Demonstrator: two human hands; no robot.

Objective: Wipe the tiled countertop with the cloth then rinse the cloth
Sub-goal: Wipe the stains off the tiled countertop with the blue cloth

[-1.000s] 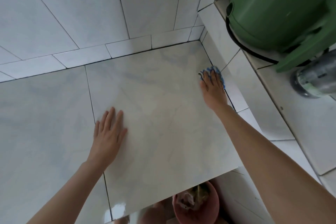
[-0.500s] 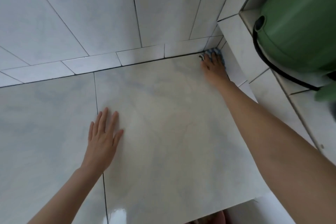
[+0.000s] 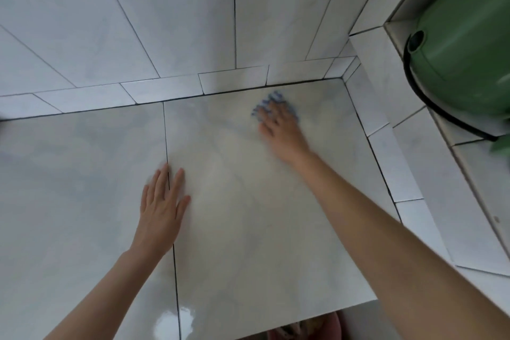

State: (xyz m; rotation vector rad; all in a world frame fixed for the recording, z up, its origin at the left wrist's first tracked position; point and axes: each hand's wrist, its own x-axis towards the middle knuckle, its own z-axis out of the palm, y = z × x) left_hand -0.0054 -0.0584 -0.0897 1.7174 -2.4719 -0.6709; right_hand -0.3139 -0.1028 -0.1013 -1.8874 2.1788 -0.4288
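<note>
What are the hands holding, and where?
The right hand presses a small blue cloth flat under its fingers; the left hand holds nothing.

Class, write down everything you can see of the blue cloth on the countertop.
The cloth is blue, soft-looking and bunched, blurred. It lies on the pale tiled countertop, near the dark grout line at the back wall. The right hand presses on it, covering most; only its edges show past the fingers.
</note>
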